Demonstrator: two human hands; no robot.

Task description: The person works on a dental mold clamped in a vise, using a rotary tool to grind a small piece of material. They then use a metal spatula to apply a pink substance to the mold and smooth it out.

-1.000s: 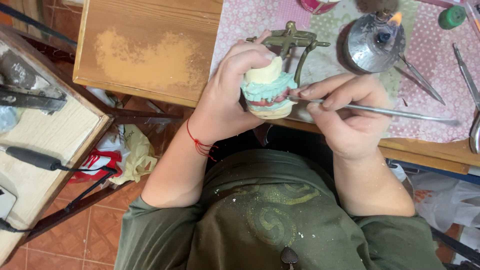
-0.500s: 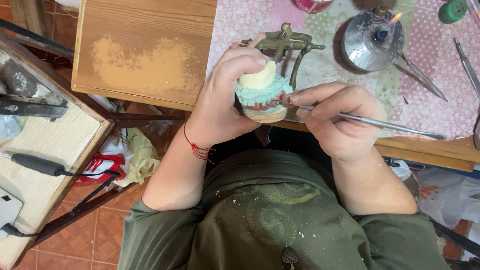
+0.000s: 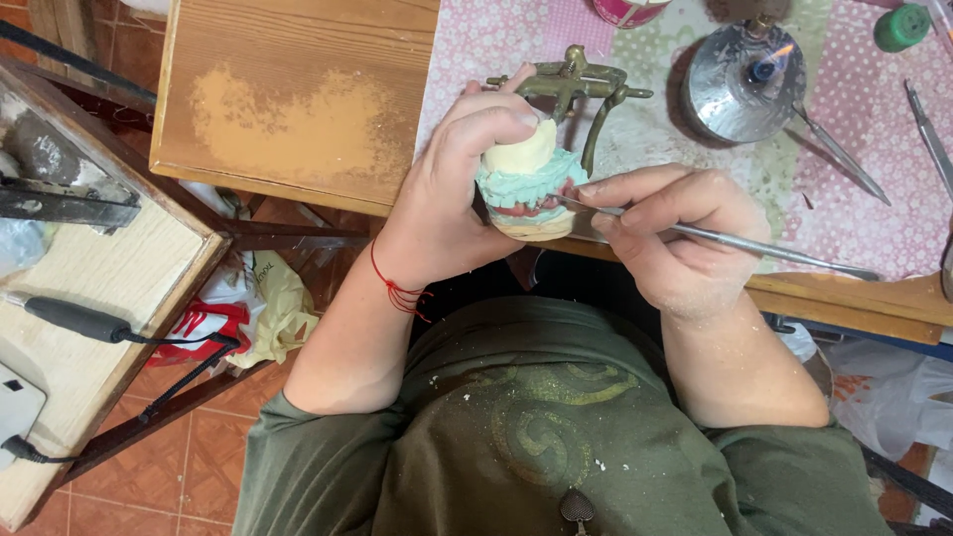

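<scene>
Soft, even light falls from above, bright on the wooden tabletop [image 3: 298, 99] and the patterned cloth [image 3: 874, 199]. The metal burner [image 3: 745, 84] carries a small flame and casts a dark shadow to its left. The floor tiles [image 3: 189, 467] lie dimmer. Focus is sharp at centre; the edges bend slightly.

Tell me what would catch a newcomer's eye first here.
At the centre, the left hand grips a dental cast of cream plaster and green base above the lap, while the right hand holds a thin metal tool with its tip at the pink gum line. Beyond them, on the pink dotted cloth, a small burner shows a flame.
</scene>
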